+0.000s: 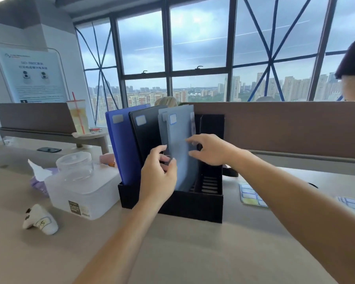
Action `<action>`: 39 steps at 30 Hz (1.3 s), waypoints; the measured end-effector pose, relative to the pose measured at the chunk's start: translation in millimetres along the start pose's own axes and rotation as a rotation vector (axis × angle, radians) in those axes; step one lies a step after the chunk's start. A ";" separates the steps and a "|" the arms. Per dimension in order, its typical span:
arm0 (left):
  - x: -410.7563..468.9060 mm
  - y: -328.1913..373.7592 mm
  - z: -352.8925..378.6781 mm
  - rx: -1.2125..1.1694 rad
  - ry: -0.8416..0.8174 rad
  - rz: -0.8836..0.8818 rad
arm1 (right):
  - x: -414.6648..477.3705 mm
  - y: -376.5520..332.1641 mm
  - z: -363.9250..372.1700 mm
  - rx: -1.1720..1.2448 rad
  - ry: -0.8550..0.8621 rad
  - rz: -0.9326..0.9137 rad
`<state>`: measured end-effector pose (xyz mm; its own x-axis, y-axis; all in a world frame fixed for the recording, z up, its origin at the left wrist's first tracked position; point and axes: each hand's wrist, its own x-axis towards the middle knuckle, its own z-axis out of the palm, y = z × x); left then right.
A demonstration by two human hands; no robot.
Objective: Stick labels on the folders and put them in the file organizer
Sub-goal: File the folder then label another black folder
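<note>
A black file organizer point(172, 203) stands on the desk with several folders upright in it: a blue folder point(121, 150), a black folder point(144, 136) and grey folders point(180, 124), each with a label near its top corner. My left hand point(159, 177) pinches the left edge of the front grey folder low down. My right hand point(210, 149) touches the same folder's right edge with bent fingers. The organizer's rightmost slot point(210, 181) holds nothing. Label sheets point(251, 195) lie flat on the desk to the right.
A white tissue box point(84, 193) with a clear lidded jar point(75, 168) on it stands just left of the organizer. A small white plush toy point(40, 221) lies at front left. An iced drink cup point(79, 116) and phone point(49, 150) sit behind. A brown partition point(285, 128) runs behind; a person point(354, 66) stands at far right.
</note>
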<state>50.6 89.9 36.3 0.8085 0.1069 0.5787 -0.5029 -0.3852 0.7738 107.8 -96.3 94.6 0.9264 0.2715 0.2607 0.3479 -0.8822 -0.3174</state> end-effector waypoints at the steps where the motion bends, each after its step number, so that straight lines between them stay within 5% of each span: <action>1: -8.0 8.7 5.9 -0.015 -0.059 -0.012 | -15.3 3.9 -11.0 -0.036 -0.014 0.011; 7: -57.6 56.8 87.5 -0.131 -0.494 0.006 | -152.1 51.9 -69.8 -0.172 -0.014 0.180; 18: -220.0 151.6 283.9 -0.271 -1.336 0.168 | -503.1 178.6 -117.9 -0.339 -0.034 1.029; 24: -283.5 194.9 336.5 -0.395 -1.527 -0.205 | -600.8 195.2 -91.6 -0.287 -0.025 1.369; 28: -307.5 229.3 347.8 -0.446 -1.595 -0.552 | -617.5 197.9 -48.4 -0.225 -0.057 1.413; 33: -303.3 241.8 364.0 -0.266 -1.674 -0.632 | -623.8 191.7 -32.0 -0.274 0.276 1.278; 39: -324.2 234.6 368.5 -0.246 -1.572 -0.307 | -624.3 192.8 -35.3 -0.231 0.322 1.253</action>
<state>-216.9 -372.9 -64.7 0.3020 -0.9053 -0.2987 -0.1814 -0.3622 0.9143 -408.6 -449.5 -97.2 0.5138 -0.8495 0.1201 -0.7798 -0.5208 -0.3473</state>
